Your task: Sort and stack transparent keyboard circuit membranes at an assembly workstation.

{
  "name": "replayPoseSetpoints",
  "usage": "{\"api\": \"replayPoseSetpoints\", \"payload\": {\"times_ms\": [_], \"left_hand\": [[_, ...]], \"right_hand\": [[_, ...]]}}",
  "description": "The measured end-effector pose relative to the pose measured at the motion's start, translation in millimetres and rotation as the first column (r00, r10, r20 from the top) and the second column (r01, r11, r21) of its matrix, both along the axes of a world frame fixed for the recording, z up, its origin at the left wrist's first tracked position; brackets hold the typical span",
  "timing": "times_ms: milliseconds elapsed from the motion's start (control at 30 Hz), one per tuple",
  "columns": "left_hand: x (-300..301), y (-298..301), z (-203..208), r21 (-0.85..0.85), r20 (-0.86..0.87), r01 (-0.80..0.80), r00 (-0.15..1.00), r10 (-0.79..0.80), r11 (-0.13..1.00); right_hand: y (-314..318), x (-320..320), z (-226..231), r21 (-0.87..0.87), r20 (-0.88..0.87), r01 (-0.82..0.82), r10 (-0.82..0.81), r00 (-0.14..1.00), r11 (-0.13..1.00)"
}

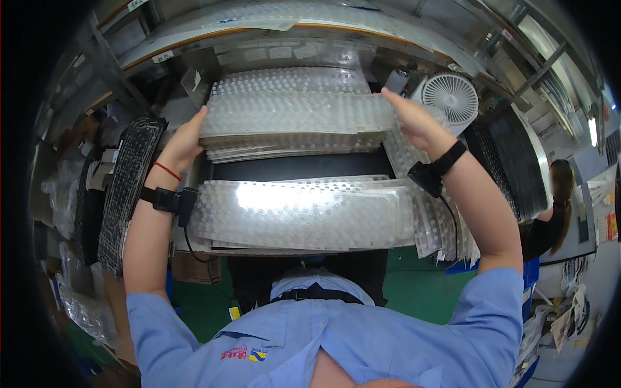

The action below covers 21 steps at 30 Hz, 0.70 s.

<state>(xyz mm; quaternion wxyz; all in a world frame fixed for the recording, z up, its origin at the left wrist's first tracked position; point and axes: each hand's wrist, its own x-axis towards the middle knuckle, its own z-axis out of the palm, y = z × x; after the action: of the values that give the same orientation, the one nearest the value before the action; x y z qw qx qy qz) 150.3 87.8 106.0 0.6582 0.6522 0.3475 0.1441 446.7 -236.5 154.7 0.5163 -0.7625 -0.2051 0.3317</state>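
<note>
A translucent plastic sheet with dotted rows (294, 115), or a thin stack of such sheets, is held level between my two hands; motion blurs its pattern. My left hand (187, 139) grips its left end, thumb along the edge. At the right end, my right hand (414, 123) has its thumb on the upper corner and the other fingers partly hidden. Behind and below it lies a pile of similar dotted sheets (291, 79). Closer to my body, another fanned stack of clear dotted sheets (304, 223) reflects a bright glare.
A white fan (449, 98) stands at the back right beside a grey cylindrical container (397, 80). Dark stacked sheets (132, 187) flank the left side, and a black stack (501, 161) the right. A shelf edge (259, 29) spans the back. Another person (557, 207) is at far right.
</note>
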Motion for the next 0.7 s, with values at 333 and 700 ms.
{"api": "replayPoseSetpoints", "payload": {"times_ms": [333,700], "left_hand": [[-12,8,-4,-0.069,0.055,0.064,0.997,-0.06,0.996],[-5,-6,12,0.056,-0.113,0.091,0.99,-0.084,0.994]], "right_hand": [[52,52,18,-0.136,0.051,0.02,-0.014,0.999,0.991],[116,138,-39,-0.185,-0.256,-0.264,0.213,0.943,0.947]]}}
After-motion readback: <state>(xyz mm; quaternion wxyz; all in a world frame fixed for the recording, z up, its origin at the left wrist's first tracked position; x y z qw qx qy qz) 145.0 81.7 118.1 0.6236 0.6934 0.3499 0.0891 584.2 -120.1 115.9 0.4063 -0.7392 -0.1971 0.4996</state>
